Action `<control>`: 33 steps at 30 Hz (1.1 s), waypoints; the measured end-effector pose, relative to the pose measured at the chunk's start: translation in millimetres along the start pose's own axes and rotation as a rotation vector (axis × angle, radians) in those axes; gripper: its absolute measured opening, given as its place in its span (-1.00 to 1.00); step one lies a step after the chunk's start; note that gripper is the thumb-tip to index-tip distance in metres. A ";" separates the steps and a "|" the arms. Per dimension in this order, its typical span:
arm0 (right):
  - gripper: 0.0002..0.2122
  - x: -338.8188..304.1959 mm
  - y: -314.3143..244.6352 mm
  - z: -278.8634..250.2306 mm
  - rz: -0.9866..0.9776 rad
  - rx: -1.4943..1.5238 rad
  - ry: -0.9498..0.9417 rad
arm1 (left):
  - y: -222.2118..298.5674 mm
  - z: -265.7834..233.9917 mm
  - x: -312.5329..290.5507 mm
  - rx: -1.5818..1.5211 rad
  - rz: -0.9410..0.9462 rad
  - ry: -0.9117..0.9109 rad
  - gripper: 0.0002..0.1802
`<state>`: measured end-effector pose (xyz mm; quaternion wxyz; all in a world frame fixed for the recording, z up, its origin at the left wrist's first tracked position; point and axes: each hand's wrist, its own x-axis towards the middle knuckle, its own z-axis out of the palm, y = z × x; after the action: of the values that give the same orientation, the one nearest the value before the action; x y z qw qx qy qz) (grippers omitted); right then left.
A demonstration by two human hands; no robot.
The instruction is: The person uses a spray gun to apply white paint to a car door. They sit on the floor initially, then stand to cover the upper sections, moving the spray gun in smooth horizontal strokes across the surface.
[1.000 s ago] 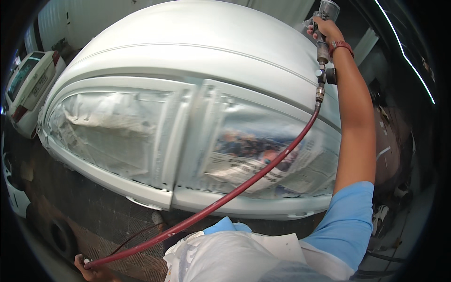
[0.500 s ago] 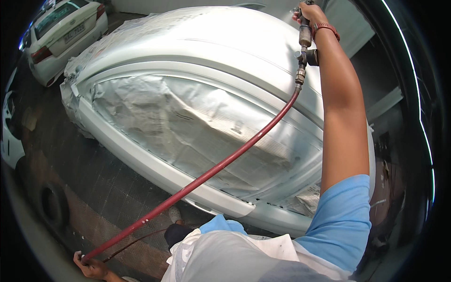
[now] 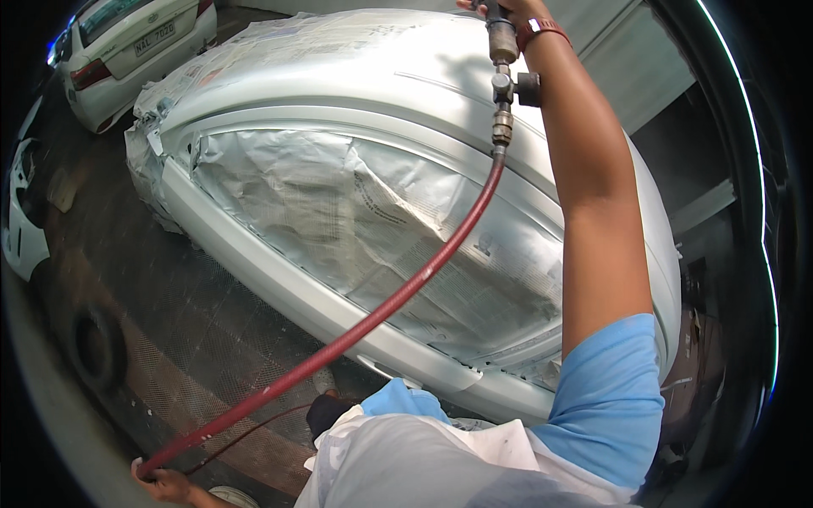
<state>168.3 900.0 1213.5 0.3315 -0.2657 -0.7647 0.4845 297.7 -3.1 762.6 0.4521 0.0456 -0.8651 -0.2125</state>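
Observation:
At the upper edge, my right hand [image 3: 527, 10] is closed around a spray gun [image 3: 501, 41], which the frame partly cuts off. A fitting with a valve and a round dark gauge [image 3: 528, 89] hangs below its handle. From there a red hose [image 3: 373, 317] sags down to the lower left, where my left hand [image 3: 167, 485] grips it. My right arm stretches over a white car body [image 3: 292, 313], the gun above its roof [image 3: 364, 55]. Crumpled newspaper [image 3: 373, 220] overspread with whitish paint covers the side window.
More masking paper [image 3: 152, 169] wraps the car's far left end. Behind it stands another white car [image 3: 135, 59]. A tyre [image 3: 97, 347] and a white bumper-like panel [image 3: 25, 224] lie at the left. A thinner hose [image 3: 246, 436] runs near my legs, beside a pale round container [image 3: 233, 496].
My right hand and the spray gun have moved left and farther up, partly out of the picture. The hose has swung left with them. My left hand keeps its hold low at the left.

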 end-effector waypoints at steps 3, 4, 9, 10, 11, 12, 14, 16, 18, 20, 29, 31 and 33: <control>-0.68 -30.3 2.8 -53.5 -0.027 -0.130 0.085 | 18.9 15.5 4.7 -0.082 0.002 -0.066 -0.74; -0.71 -42.5 5.6 -79.4 -0.010 -0.209 0.189 | 29.2 19.6 3.0 -0.112 -0.009 -0.115 -0.75; -0.73 -124.7 8.8 -244.6 0.063 -0.298 0.315 | 89.3 41.6 -9.9 -0.285 0.043 -0.223 -0.60; -0.73 -145.5 11.3 -280.0 0.072 -0.310 0.359 | 102.9 40.4 -13.8 -0.319 0.063 -0.248 -0.59; -0.73 -165.8 13.4 -314.5 0.080 -0.321 0.405 | 117.0 38.9 -18.3 -0.348 0.089 -0.265 -0.59; -0.73 -185.7 15.3 -348.9 0.098 -0.336 0.452 | 131.5 35.5 -23.0 -0.388 0.111 -0.288 -0.61; -0.72 -225.0 21.8 -415.0 0.132 -0.357 0.547 | 159.9 22.4 -34.7 -0.450 0.161 -0.317 -0.66; -0.71 -264.8 29.8 -480.4 0.155 -0.356 0.584 | 188.4 3.6 -49.2 -0.486 0.222 -0.321 -0.67; -0.70 -304.4 41.7 -545.6 0.167 -0.341 0.647 | 218.5 -23.3 -71.0 -0.522 0.266 -0.314 -0.69; -0.69 -343.2 54.3 -610.3 0.158 -0.334 0.642 | 247.9 -58.6 -98.0 -0.550 0.311 -0.273 -0.71; -0.75 -502.2 111.1 -873.9 0.168 -0.383 0.659 | 374.5 -240.1 -226.8 -0.634 0.450 -0.354 -0.73; -0.73 -528.9 126.2 -917.9 0.183 -0.394 0.730 | 395.5 -271.3 -245.0 -0.641 0.428 -0.431 -0.75; -0.70 -553.1 141.8 -956.8 0.194 -0.395 0.784 | 414.6 -296.3 -262.9 -0.660 0.464 -0.452 -0.76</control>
<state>1265.2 1093.2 1242.8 0.4922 -0.5581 -0.6305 0.2208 736.5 346.8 880.0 0.2779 -0.3432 -0.8154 -0.3743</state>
